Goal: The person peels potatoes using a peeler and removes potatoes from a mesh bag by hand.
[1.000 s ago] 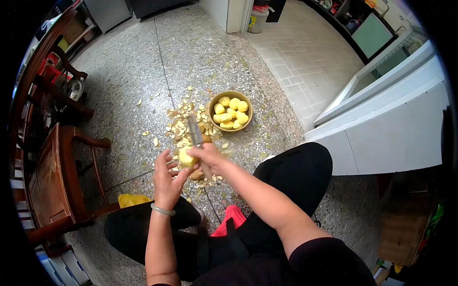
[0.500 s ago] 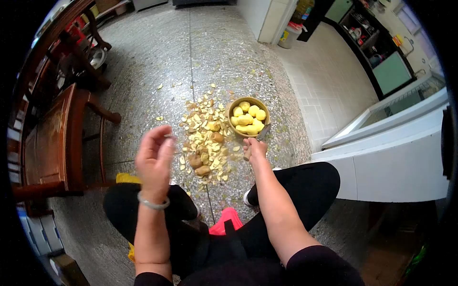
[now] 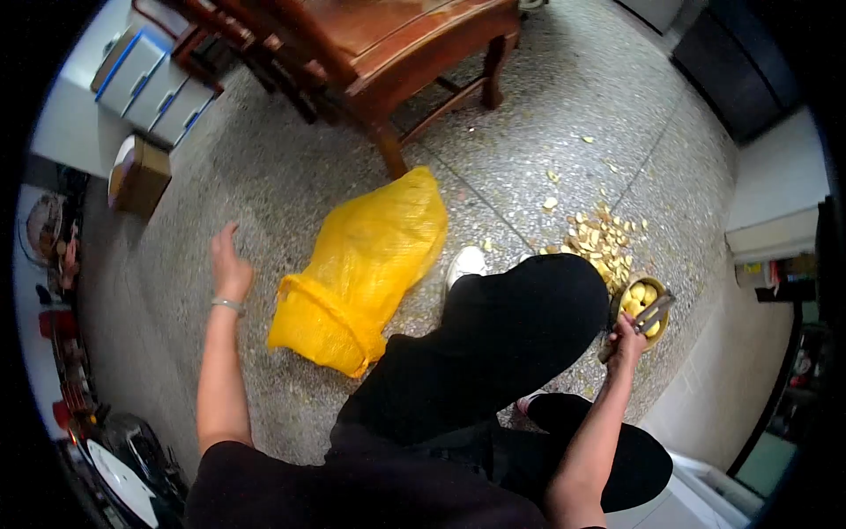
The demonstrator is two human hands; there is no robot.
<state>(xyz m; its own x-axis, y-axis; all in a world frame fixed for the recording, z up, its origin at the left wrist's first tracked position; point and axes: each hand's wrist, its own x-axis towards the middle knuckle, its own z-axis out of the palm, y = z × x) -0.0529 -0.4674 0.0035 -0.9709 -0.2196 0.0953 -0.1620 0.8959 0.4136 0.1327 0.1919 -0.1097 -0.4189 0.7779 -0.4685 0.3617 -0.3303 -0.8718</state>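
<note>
Head view, contents as follows. Left hand [image 3: 233, 273]: raised over the speckled floor [image 3: 264, 212], to the left of a yellow woven sack [image 3: 374, 242] and apart from it; fingers loosely open, empty; pale bangle [image 3: 227, 305] around the wrist. Right hand [image 3: 627, 344]: at the bowl's near side, fingers closed on the handle of a metal peeler [image 3: 655, 312]; blade angled across the bowl opening, contact with the contents impossible to tell. Round bowl [image 3: 667, 328]: on the floor beyond the black-clad knees, holding peeled yellow potatoes [image 3: 650, 294], partly hidden by blade and hand. Peelings [image 3: 599, 242]: scattered on the floor beside the bowl, a few loose pieces farther out. Sack: lying on the floor beside the left leg, bulging, rim folded over. Beyond the sack: carved wooden chair [image 3: 423, 40]. Far left: drawer unit [image 3: 157, 93], with a cardboard box [image 3: 148, 181] near its base.
</note>
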